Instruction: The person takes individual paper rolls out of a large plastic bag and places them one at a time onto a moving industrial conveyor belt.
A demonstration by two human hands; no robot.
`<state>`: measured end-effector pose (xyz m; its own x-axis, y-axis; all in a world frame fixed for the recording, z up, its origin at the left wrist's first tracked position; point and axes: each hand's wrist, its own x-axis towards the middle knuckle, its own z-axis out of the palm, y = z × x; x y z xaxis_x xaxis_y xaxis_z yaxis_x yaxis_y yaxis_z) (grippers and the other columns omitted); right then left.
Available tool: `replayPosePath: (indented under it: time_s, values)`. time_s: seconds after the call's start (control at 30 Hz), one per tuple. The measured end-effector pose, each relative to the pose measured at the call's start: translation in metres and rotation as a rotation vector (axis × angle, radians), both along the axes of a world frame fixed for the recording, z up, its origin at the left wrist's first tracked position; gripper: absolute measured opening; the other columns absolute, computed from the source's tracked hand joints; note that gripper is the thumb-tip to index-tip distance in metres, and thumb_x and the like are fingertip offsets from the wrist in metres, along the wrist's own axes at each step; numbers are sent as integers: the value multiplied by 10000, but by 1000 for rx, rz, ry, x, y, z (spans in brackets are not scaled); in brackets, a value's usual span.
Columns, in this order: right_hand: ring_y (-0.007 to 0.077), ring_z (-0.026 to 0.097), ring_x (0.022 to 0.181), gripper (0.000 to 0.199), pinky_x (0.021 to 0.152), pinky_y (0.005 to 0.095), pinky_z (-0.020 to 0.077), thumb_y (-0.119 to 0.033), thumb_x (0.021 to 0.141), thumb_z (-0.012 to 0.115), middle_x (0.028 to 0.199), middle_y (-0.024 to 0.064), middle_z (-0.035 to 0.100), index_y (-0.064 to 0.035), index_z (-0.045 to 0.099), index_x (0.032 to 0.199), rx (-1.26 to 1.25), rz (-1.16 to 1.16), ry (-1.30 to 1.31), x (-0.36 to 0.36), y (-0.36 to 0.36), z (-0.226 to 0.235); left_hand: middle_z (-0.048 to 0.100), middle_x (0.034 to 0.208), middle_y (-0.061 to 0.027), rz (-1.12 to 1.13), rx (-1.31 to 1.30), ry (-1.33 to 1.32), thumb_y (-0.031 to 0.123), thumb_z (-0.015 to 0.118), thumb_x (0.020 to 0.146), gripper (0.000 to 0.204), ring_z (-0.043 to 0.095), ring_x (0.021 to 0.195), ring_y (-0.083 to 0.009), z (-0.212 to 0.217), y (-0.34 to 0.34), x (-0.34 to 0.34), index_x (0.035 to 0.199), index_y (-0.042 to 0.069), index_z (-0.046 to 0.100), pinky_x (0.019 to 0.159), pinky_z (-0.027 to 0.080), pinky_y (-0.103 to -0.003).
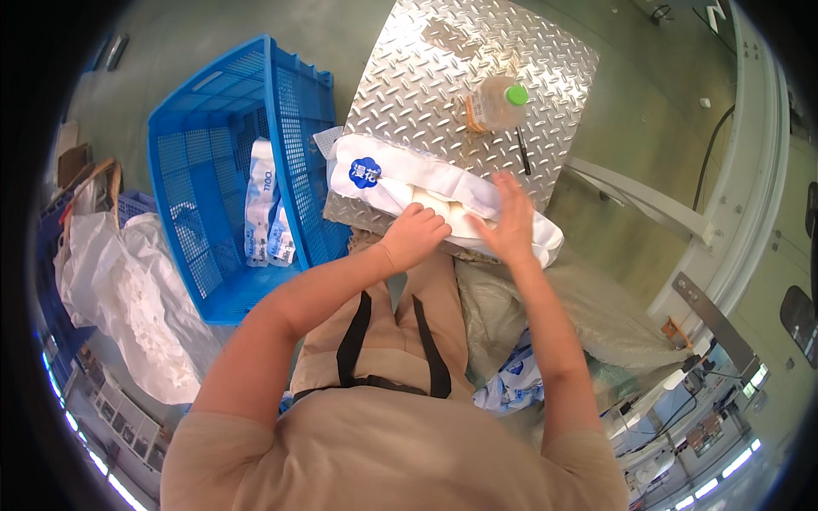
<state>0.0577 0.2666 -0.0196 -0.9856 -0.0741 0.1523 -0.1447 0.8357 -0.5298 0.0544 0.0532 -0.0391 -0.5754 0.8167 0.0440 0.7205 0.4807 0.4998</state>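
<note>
A long white plastic pack (375,175) with a blue printed patch lies across the near edge of the metal platform in front of me. Its wrapper is split along the middle, and white rolls (433,203) show through the gap. My left hand (415,237) is closed at the near edge of the split, its fingers gripping the pack's wrapper. Over the right part of the pack, my right hand (511,226) is open, thumb and fingers apart. Whether its palm touches the wrapper cannot be made out.
On the diamond-plate metal platform (409,68) stand a clear bottle (490,106) with a green cap and a dark pen (522,152). A blue crate (298,153) at left holds white-and-blue packs (260,200). A white bag (145,315) lies farther left; crumpled wrappers (515,379) lie by my right leg.
</note>
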Motion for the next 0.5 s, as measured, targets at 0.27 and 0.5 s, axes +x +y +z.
replayPosePath:
  time_s: [0.27, 0.5]
  values:
    - [247, 540, 837, 292, 709, 377, 438, -235, 791, 586, 930, 84, 560, -61, 531, 1019, 323, 150, -169, -19, -26, -52, 475, 723, -11, -25, -31, 24, 222, 597, 757, 109, 474, 756, -175, 1, -2, 4, 760, 126, 545, 679, 357, -308]
    - [324, 598, 722, 124, 629, 455, 453, -138, 831, 481, 773, 125, 602, -96, 557, 920, 337, -127, -266, -64, 22, -23, 535, 807, -14, -140, -333, -83, 212, 560, 786, 128, 497, 851, -180, -35, -39, 63, 863, 118, 599, 729, 374, -311]
